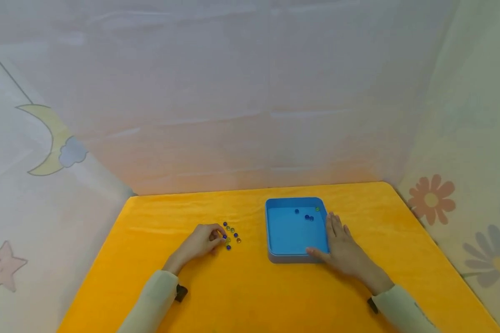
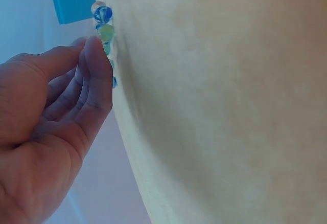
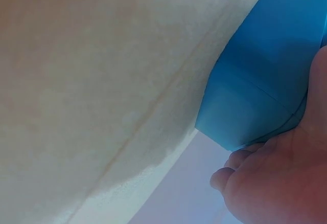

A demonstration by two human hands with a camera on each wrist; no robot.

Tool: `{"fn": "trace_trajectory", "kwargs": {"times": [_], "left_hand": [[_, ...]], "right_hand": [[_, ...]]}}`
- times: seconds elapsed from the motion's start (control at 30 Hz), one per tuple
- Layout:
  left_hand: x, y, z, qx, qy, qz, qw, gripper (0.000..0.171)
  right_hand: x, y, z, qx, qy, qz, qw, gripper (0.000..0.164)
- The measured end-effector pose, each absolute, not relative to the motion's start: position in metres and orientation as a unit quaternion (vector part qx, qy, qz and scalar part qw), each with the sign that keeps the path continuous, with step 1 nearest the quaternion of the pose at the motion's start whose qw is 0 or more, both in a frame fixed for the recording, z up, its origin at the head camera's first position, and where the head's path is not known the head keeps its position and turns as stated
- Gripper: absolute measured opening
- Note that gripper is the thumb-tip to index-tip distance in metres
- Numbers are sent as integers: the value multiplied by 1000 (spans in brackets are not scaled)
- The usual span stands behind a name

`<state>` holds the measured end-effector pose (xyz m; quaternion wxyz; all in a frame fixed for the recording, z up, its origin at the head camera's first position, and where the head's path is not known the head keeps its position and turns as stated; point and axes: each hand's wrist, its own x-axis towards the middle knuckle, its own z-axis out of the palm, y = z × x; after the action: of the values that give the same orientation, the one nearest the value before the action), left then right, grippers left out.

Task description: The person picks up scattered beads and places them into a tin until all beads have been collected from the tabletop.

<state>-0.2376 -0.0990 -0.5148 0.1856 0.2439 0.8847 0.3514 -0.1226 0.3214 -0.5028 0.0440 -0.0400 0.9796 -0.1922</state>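
Note:
My left hand is at a loose group of glass marbles on the yellow cloth, thumb and index fingertip brought together. A blue marble shows between those fingertips in the head view; in the left wrist view the fingers hide it. Right beside them lie a yellow-green marble, an orange marble and several more blue and yellow-green ones. My right hand rests against the right side of a square blue tray, fingers straight along the wall, thumb over the front rim.
Inside the tray, toward its back right, lie a few blue marbles and a yellow-green marble. The yellow cloth covers the table. A pale curtain rises behind its back edge, with printed hangings at both sides.

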Motion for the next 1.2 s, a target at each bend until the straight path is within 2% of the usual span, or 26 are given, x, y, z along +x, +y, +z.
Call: {"fn": "trace_trajectory", "kwargs": {"times": [0.33,0.9,1.2], "left_hand": [[-245,-84,-499,275,882,351,151,14],[-251,-45,-471,292,867,374,150,21],[-250,-21,-456,299,858,396,132,23]], "right_hand": [[-123,321,-506,-42,982,-181,39,127],[-119,323,-502,-36,982,-182,40,128],[-119,323,-501,-46,980,-188,33,127]]}}
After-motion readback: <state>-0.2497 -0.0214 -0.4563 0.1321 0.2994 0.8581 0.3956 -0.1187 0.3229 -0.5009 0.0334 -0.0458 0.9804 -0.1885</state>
